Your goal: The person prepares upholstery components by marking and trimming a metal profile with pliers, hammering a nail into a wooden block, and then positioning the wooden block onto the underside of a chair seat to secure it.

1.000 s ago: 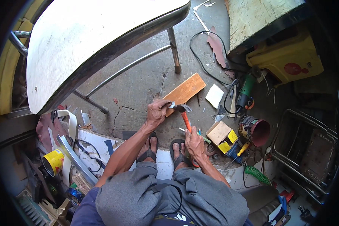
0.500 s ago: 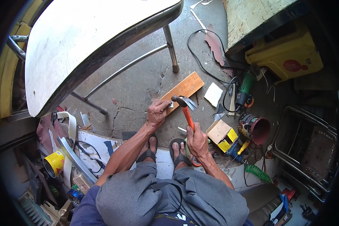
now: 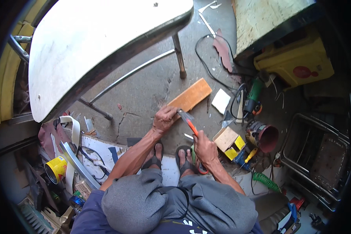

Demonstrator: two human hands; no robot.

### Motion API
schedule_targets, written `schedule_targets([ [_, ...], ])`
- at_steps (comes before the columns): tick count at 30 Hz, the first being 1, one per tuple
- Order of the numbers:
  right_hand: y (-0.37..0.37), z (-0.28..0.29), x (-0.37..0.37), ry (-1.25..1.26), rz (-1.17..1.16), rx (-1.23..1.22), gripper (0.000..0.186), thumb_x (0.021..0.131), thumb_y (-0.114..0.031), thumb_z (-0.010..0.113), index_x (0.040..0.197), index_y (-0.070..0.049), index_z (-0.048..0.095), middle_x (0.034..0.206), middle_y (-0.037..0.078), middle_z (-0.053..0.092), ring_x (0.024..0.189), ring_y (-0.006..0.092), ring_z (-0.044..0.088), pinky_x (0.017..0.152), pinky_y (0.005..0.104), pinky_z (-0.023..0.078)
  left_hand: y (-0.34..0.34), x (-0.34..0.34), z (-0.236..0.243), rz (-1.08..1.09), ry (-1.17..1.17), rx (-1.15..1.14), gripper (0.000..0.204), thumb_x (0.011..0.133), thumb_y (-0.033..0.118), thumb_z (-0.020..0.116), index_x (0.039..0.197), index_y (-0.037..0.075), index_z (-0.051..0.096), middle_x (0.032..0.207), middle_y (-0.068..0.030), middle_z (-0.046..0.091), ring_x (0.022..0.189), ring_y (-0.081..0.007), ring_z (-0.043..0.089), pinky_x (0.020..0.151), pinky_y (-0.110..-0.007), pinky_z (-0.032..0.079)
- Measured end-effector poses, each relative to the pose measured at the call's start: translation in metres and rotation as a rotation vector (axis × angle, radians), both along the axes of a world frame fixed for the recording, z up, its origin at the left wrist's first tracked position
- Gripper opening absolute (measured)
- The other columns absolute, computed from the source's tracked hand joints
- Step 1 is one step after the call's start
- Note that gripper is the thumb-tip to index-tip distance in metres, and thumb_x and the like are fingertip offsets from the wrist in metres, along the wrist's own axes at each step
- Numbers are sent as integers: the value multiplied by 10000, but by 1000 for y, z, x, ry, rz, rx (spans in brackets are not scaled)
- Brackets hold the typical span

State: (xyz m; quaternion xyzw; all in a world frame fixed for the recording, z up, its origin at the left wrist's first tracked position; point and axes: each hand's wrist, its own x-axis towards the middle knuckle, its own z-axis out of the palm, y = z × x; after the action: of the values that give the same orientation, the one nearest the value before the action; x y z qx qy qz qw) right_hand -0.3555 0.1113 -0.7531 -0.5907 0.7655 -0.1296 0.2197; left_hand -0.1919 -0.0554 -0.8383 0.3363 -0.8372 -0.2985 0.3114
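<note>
My right hand [image 3: 204,148] grips the orange handle of a hammer [image 3: 189,123], its steel head down near the near end of a short wooden plank [image 3: 191,94] lying on the concrete floor. My left hand [image 3: 164,118] rests pinched at that same plank end, right beside the hammer head; whatever small piece it holds is too small to make out. Both my sandalled feet [image 3: 171,158] sit just below the hands.
A white table [image 3: 97,46] on metal legs stands at the upper left. A green power tool [image 3: 253,95], a red can [image 3: 263,134], a small cardboard box [image 3: 227,139], a yellow case [image 3: 296,62] and cables lie to the right. Scraps and a yellow tin [image 3: 55,168] crowd the left.
The hammer head rose half a second ago and has come back down toward the plank end. My left hand stayed at the plank.
</note>
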Motion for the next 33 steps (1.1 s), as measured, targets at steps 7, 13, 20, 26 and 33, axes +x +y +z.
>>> schedule_targets([
  [7, 4, -6, 6, -76, -107, 2, 211, 1000, -224, 585, 1021, -45, 476, 664, 252, 621, 614, 458, 650, 500, 536, 493, -2, 2, -3, 19, -3, 24, 279, 769, 94, 751, 1045, 68, 717, 969, -98, 712, 873, -310, 662, 767, -397, 531],
  [13, 8, -6, 14, -136, -197, 12, 233, 1018, -248, 568, 1002, -41, 463, 633, 268, 602, 596, 488, 630, 495, 569, 462, 2, 4, 1, 62, 33, 97, 292, 841, 9, 672, 1125, 75, 696, 1002, -127, 704, 916, -323, 669, 794, -405, 557],
  [20, 10, -25, 21, -151, -180, 156, 261, 1034, -290, 528, 1024, -44, 440, 629, 266, 608, 593, 495, 628, 487, 574, 464, 10, 6, 11, 5, 41, 125, 266, 863, 80, 716, 1128, 91, 705, 1012, -104, 699, 935, -311, 655, 800, -400, 545],
  [26, 7, -21, 16, -157, -165, 201, 294, 1030, -322, 517, 1068, -44, 429, 647, 287, 620, 618, 516, 637, 519, 614, 471, 5, 12, 3, -46, 47, -2, 232, 853, 129, 745, 1081, 92, 723, 947, -77, 711, 861, -298, 670, 754, -404, 542],
  [33, 7, -21, 15, -231, -197, 231, 303, 1036, -343, 497, 1080, -53, 421, 641, 302, 613, 624, 527, 636, 524, 623, 470, 6, -6, 9, 194, 98, 206, 113, 864, 74, 694, 957, 38, 746, 834, -141, 710, 802, -331, 690, 761, -413, 548],
])
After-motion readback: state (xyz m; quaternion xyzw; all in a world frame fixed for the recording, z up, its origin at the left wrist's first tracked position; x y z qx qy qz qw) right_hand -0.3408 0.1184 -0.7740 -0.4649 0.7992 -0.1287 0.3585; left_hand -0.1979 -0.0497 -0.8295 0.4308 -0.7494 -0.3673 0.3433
